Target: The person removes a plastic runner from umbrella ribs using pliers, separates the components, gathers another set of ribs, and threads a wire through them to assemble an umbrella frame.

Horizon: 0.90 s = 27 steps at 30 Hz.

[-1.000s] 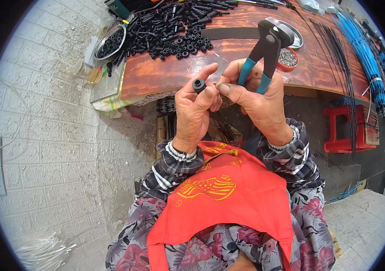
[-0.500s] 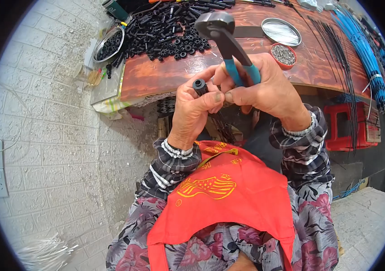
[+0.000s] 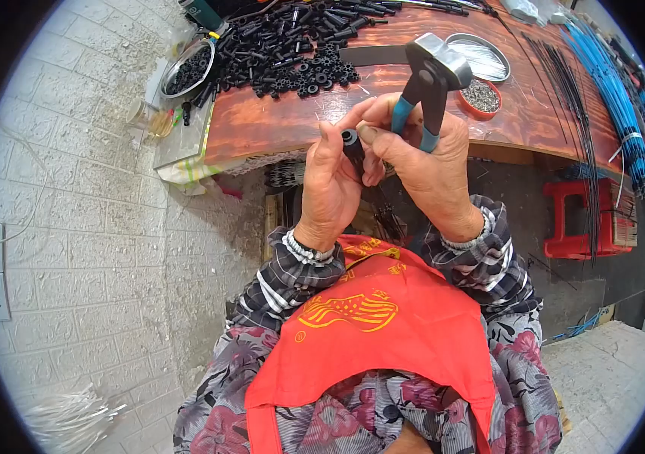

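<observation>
My left hand (image 3: 327, 189) is closed around a small black plastic tube (image 3: 352, 148), its round open end facing up and its thumb raised beside it. My right hand (image 3: 437, 170) grips a pair of end-cutting pincers (image 3: 430, 89) with blue handles, their metal head tilted up and to the right. The right thumb and forefinger are pinched together at the tube's upper end. Whether something tiny sits between those fingertips is too small to tell. Both hands are in front of the wooden table's near edge.
On the table (image 3: 262, 125) lies a heap of black plastic parts (image 3: 292, 53). A metal bowl (image 3: 189, 69), a red dish of small metal bits (image 3: 481, 98) and a round tin of white strips (image 3: 480, 54) stand there. Blue rods (image 3: 610, 91) lie right; a red stool (image 3: 579, 219) stands below.
The pincers have swung to the right with my right hand. My right fingertips have moved to the tube's top end, and my left thumb has lifted off to the side.
</observation>
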Each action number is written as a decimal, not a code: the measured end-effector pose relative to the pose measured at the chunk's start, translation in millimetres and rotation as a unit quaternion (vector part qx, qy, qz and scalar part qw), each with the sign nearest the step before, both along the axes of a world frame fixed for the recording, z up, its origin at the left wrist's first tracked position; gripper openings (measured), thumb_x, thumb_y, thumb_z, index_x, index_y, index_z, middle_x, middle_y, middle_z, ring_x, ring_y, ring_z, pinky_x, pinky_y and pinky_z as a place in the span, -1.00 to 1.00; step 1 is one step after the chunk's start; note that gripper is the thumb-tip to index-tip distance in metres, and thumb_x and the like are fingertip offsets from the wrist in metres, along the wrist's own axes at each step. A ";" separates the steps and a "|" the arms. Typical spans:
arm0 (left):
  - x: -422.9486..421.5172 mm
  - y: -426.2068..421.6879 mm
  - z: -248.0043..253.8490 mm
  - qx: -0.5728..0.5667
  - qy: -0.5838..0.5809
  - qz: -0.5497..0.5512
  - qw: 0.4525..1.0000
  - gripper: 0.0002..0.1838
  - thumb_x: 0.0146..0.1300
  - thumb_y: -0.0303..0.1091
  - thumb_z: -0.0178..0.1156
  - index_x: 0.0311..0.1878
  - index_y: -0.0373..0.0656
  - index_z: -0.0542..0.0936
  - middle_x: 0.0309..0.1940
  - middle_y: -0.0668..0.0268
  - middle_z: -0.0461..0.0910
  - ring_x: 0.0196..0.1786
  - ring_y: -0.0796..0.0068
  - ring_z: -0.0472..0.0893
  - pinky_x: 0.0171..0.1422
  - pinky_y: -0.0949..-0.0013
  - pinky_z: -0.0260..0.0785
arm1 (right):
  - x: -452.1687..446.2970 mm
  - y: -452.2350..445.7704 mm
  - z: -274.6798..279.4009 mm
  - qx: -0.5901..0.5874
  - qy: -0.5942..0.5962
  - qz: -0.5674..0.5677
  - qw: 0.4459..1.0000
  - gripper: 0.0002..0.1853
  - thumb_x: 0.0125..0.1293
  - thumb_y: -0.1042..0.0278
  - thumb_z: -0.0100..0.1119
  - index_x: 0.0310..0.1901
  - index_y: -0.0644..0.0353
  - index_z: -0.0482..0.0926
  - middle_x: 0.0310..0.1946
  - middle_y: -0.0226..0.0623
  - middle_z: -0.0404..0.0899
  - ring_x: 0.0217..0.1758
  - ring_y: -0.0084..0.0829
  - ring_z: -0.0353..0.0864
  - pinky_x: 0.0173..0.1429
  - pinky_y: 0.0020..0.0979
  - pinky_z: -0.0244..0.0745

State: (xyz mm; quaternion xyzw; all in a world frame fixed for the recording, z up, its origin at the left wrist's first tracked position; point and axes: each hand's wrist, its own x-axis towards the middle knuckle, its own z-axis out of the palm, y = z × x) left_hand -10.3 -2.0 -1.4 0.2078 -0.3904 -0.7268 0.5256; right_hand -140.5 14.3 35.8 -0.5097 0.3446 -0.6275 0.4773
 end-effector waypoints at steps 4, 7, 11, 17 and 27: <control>1.4 -1.6 -1.9 -0.004 -0.005 0.001 1.000 -0.23 0.45 0.25 -0.12 0.35 -0.32 0.36 -0.48 0.45 0.45 -0.44 0.65 0.40 -0.34 0.53 0.21 | 2.2 1.4 -0.4 0.003 0.006 -0.007 1.000 -0.91 0.28 0.61 0.18 -0.20 0.41 0.59 -0.50 -0.36 0.56 -0.56 -0.59 0.56 -0.50 -0.56 0.47; 2.3 -2.4 -5.9 -0.016 -0.001 -0.003 1.000 -0.24 0.46 0.25 -0.12 0.34 -0.31 0.36 -0.47 0.44 0.46 -0.44 0.65 0.40 -0.35 0.53 0.21 | 1.1 2.2 0.6 0.023 -0.014 0.010 1.000 -0.91 0.28 0.61 0.20 -0.19 0.40 0.59 -0.50 -0.35 0.56 -0.56 -0.56 0.56 -0.50 -0.55 0.48; 1.3 -2.8 -7.6 -0.010 0.013 -0.007 1.000 -0.25 0.46 0.24 -0.12 0.34 -0.32 0.37 -0.47 0.44 0.47 -0.44 0.65 0.41 -0.35 0.53 0.21 | 0.5 2.8 0.6 0.029 -0.017 0.012 0.999 -0.91 0.28 0.59 0.21 -0.19 0.40 0.58 -0.51 -0.34 0.56 -0.56 -0.54 0.57 -0.50 -0.53 0.48; -1.1 -1.0 -3.1 -0.001 0.002 0.007 1.000 -0.25 0.46 0.24 -0.11 0.33 -0.33 0.37 -0.48 0.44 0.46 -0.45 0.66 0.41 -0.36 0.54 0.20 | 0.1 3.4 -2.6 0.031 -0.045 0.016 0.998 -0.90 0.28 0.58 0.23 -0.20 0.39 0.57 -0.51 -0.31 0.56 -0.55 -0.52 0.58 -0.48 -0.52 0.50; -2.4 -0.9 -0.6 -0.005 0.001 0.011 1.000 -0.26 0.46 0.23 -0.09 0.31 -0.33 0.38 -0.50 0.45 0.46 -0.47 0.67 0.40 -0.38 0.55 0.20 | -0.3 2.8 -11.5 0.024 -0.072 0.014 0.997 -0.90 0.28 0.58 0.23 -0.20 0.38 0.56 -0.50 -0.28 0.58 -0.54 -0.49 0.59 -0.46 -0.52 0.53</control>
